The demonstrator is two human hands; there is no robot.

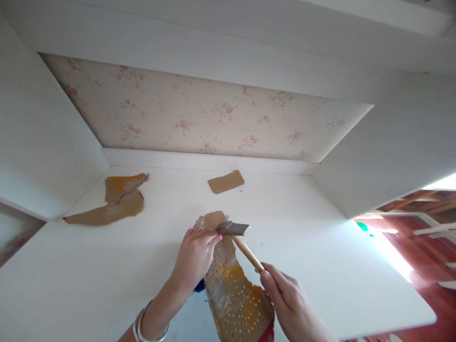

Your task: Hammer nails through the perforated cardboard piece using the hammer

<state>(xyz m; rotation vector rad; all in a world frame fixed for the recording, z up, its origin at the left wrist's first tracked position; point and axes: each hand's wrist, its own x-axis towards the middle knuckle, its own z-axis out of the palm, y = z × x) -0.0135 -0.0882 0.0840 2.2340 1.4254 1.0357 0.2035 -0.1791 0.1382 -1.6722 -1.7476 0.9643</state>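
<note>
My left hand (195,254) is closed in a pinch on the edge of a long brown perforated insole (235,294) lying on the white desk (320,266). It holds the insole down near its far end. My right hand (288,301) grips the wooden handle of a small hammer (238,235). The hammer's metal head rests over the insole's far tip, right beside my left fingertips. Yellow patches and clear tape show on the insole's middle.
Torn brown sole pieces (116,199) lie at the desk's far left. A small perforated brown patch (226,182) sits near the back ledge. Floral wallpaper (199,114) backs the alcove, with white side panels. The desk's right edge drops to a red floor (427,266).
</note>
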